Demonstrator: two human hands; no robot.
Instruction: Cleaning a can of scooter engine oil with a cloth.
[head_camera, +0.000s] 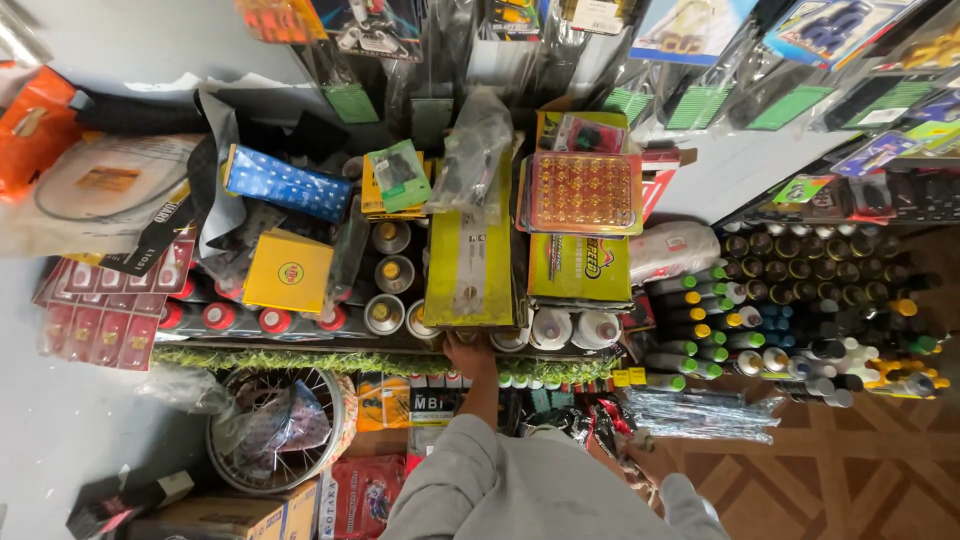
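Note:
My left hand (469, 354) reaches up in a grey sleeve to the shelf edge. Its fingers curl on the lower end of a long yellow-green flat box (470, 265) that lies over spray cans (392, 272). White bottles (572, 328) stand just right of the hand. My right hand (637, 466) is low at the right, beyond the grey sleeve and next to a tangle of black and red parts (590, 420). It is mostly hidden, so its grip does not show.
The shelf holds a yellow box (288, 271), a blue packet (285, 184), an orange reflector pack (584, 192) and red-capped cans (245, 319). Rows of small bottles (800, 320) fill the right. A spoked wheel (275, 428) and cardboard boxes (235, 515) stand below left. Packaged parts hang above.

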